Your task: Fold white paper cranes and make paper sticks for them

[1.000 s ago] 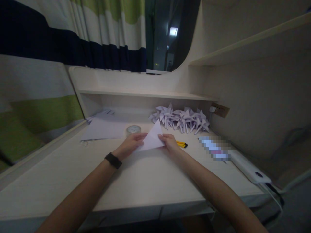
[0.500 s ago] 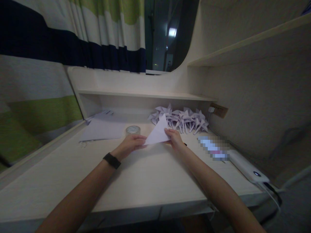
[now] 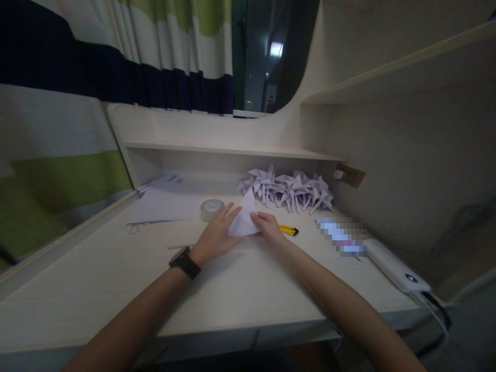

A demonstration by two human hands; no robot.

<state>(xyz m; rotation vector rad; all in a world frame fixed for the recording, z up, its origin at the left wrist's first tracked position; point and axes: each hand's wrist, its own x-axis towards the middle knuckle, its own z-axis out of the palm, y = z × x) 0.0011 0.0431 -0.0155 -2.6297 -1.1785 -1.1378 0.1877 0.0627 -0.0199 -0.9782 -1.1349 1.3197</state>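
Note:
A white sheet of paper (image 3: pixel 242 221), folded to a triangle with its point up, is held above the middle of the desk. My right hand (image 3: pixel 268 227) pinches its right side, thumb on the near face. At its left edge is my left hand (image 3: pixel 219 230), fingers somewhat spread and thumb along the bottom; part of its grip is hidden. Beside the left fingers stands a roll of clear tape (image 3: pixel 212 206). A yellow utility knife (image 3: pixel 289 230) lies just past the right hand. Behind the paper sit several white paper pinwheels (image 3: pixel 292 188).
A stack of white paper (image 3: pixel 165 201) lies at the back left of the desk (image 3: pixel 232 299). A thin grey rod (image 3: pixel 180 247) rests near the left wrist. On the right are a blurred-out phone-like object (image 3: pixel 339 237) and a white power bank (image 3: pixel 397 268) with cables.
The paper has shifted slightly left and lower and looks narrower. My left hand has turned, its fingers now up along the left edge. The yellow knife and the rod have come into sight.

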